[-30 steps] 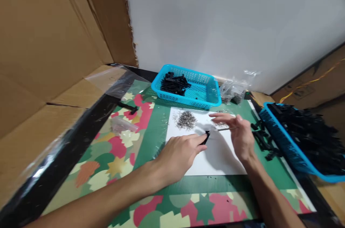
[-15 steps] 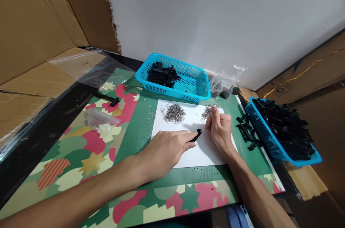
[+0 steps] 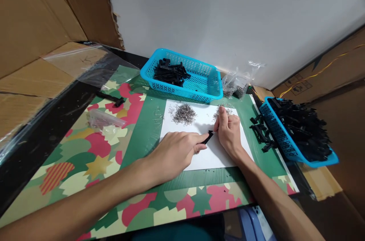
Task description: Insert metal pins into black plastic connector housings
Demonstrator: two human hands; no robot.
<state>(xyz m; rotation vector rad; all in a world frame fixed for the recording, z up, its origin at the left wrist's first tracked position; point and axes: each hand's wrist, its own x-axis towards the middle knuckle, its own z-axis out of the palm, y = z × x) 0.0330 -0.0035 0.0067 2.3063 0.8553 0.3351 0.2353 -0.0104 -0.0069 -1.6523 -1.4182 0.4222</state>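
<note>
In the head view, the left hand (image 3: 179,151) pinches 1 black part (image 3: 209,138) between thumb and fingers, over the white paper (image 3: 196,162). The right hand (image 3: 229,130) curls beside its far end; I cannot tell whether it grips anything. A slack pinch could let the part twist; a stray knuckle could scatter the 2 metal heaps (image 3: 184,114).

Your left hand (image 3: 176,153) and right hand (image 3: 228,130): both bare, fingers slender. Right thumb round-tipped. Left forearm (image 3: 99,197) bare, slim, narrowing to the wrist; right forearm (image 3: 270,191) likewise bare, running out of frame. Dark teal patch (image 3: 182,231) below your arms; can't tell whether you're wearing it.
</note>
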